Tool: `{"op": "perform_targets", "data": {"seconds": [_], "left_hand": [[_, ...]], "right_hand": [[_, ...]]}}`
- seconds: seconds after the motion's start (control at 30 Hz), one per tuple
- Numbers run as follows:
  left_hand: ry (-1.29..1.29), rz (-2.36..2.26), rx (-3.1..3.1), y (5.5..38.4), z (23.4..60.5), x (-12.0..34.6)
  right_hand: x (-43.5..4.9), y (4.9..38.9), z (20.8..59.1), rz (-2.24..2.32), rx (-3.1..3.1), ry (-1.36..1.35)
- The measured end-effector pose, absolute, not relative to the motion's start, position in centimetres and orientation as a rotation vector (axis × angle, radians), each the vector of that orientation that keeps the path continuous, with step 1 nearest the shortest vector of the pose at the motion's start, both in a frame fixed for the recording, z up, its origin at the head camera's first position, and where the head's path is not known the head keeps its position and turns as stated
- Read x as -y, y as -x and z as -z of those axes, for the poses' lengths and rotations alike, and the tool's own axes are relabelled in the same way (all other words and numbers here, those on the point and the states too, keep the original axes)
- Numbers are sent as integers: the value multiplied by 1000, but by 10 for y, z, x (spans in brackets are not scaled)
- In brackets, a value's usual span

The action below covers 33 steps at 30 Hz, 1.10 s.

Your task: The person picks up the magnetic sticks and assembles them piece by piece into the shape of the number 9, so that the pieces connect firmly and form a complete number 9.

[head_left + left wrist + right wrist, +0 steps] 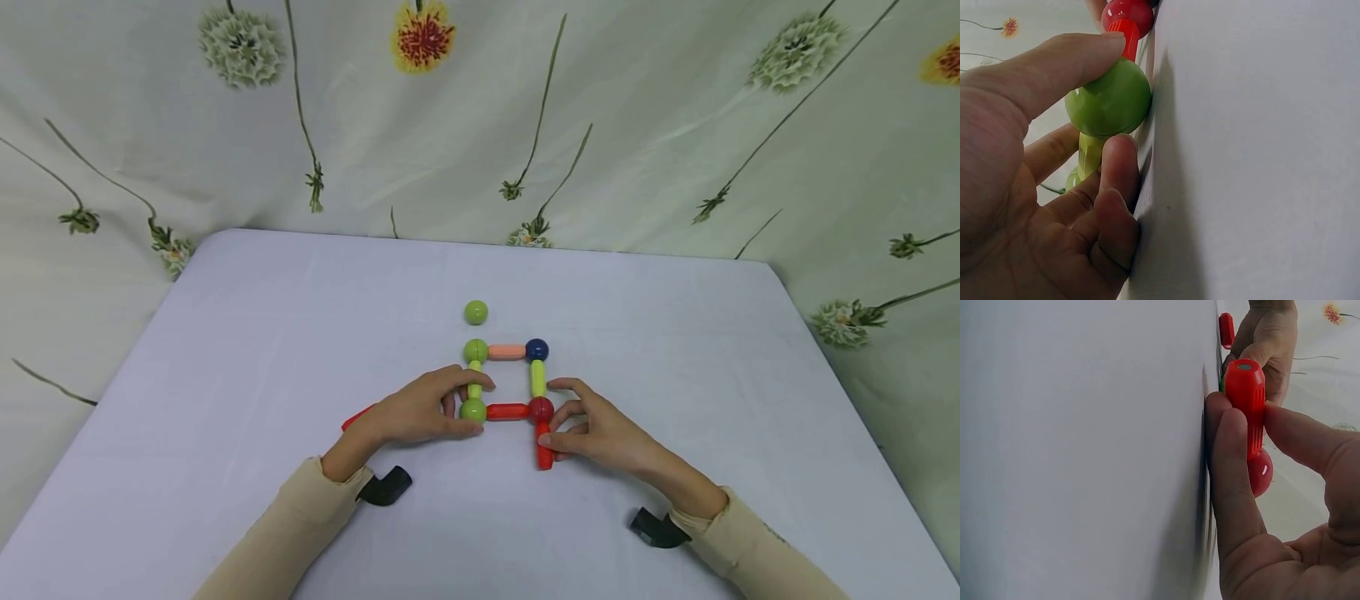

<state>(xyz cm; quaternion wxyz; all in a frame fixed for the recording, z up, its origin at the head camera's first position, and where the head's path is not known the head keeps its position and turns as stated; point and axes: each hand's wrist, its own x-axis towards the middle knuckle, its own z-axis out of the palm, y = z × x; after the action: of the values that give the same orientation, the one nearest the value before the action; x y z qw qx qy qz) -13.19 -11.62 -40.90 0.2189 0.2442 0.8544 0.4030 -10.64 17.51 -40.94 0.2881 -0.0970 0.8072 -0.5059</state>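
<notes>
On the white table, balls and rods are joined into a square. Its corners are a green ball [476,350], a blue ball [537,349], a red ball [541,409] and the near-left green ball [1110,100]. My left hand [427,406] grips this near-left ball, thumb on one side and fingers round the other. A red rod [507,412] links it to the red ball. From the red ball another red rod [1247,406] points toward me, and my right hand [603,429] pinches it between thumb and fingers. A pink rod and two yellow-green rods form the other sides.
A loose green ball [476,312] lies just beyond the square. One separate red rod [357,417] lies partly hidden behind my left wrist. A flower-patterned cloth [450,150] hangs past the far edge of the table [300,292].
</notes>
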Motion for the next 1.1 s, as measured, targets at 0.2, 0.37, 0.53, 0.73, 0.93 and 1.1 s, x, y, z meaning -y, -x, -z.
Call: {"op": "perform_targets", "data": {"seconds": [0.2,0.37,0.53,0.73,0.93,1.1], "left_hand": [[-677,-1128,-2358,132,410,117],[-678,-1124,-2360,132,409,117],[-687,-1131,-2350,131,409,118],[-690,-1123,-2350,131,408,118],[-702,-1121,-2349,130,406,118],[-708,-1119,-2347,130,405,118]], "right_hand": [[-175,107,409,1348,-2153,265],[-176,108,405,1336,-2133,289],[-182,113,400,1261,-2217,369],[-186,122,397,1181,-2365,415],[-184,135,395,1219,-2329,449],[-182,148,396,1274,-2241,411]]}}
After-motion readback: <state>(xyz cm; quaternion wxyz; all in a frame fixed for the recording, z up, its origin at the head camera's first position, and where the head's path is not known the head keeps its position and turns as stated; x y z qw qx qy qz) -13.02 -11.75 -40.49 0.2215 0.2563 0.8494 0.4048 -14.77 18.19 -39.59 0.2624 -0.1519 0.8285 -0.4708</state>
